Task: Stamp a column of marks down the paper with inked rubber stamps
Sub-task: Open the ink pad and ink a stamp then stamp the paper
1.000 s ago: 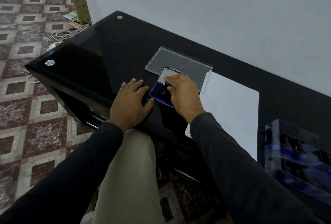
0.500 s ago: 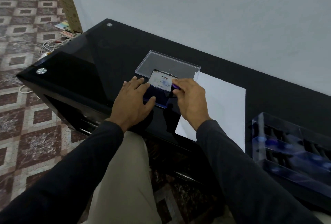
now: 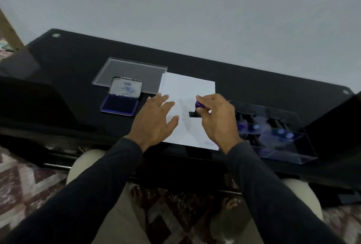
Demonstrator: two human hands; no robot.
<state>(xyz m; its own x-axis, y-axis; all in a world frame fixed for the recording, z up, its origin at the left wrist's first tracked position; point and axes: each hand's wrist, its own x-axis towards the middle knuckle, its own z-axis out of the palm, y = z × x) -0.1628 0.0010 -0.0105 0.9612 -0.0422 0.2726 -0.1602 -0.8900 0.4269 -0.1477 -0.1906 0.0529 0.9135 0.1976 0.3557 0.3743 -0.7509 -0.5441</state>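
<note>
A white sheet of paper (image 3: 187, 91) lies on the black glass table (image 3: 78, 64). My right hand (image 3: 216, 118) grips a rubber stamp (image 3: 196, 110) with a purple knob and a black base, held over the middle of the paper. My left hand (image 3: 156, 117) lies flat with spread fingers on the paper's left edge. One faint purple mark (image 3: 211, 143) shows near the paper's near right corner. The open ink pad (image 3: 119, 105), blue with its lid raised, sits left of the paper.
A clear plastic lid (image 3: 132, 72) lies behind the ink pad. A clear box (image 3: 273, 134) with several more stamps stands right of the paper. The wall rises right behind the table. My knees and the patterned floor are below the table's near edge.
My right hand lifted the stamp off the ink pad and carried it right, over the paper. My left hand left the ink pad and now lies on the paper. The view swung right.
</note>
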